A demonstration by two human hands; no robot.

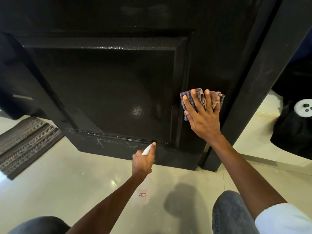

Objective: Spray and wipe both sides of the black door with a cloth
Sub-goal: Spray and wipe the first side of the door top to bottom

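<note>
The black door [108, 85] fills the upper view, with a recessed panel and wet streaks along its lower moulding. My right hand [203, 115] presses a checked cloth [190, 98] flat against the door's right stile, fingers spread over it. My left hand [143, 160] grips a clear spray bottle [146, 149] low near the door's bottom rail; its white nozzle points at the door with my index finger on the trigger. The bottle's see-through body [143, 191] hangs below my wrist and is hard to make out.
A black door frame [253, 81] stands right of the door edge. A striped doormat [25, 142] lies on the glossy tiled floor [67, 183] at the left. A dark object with a white round part [303, 108] sits at the far right. My knees show at the bottom.
</note>
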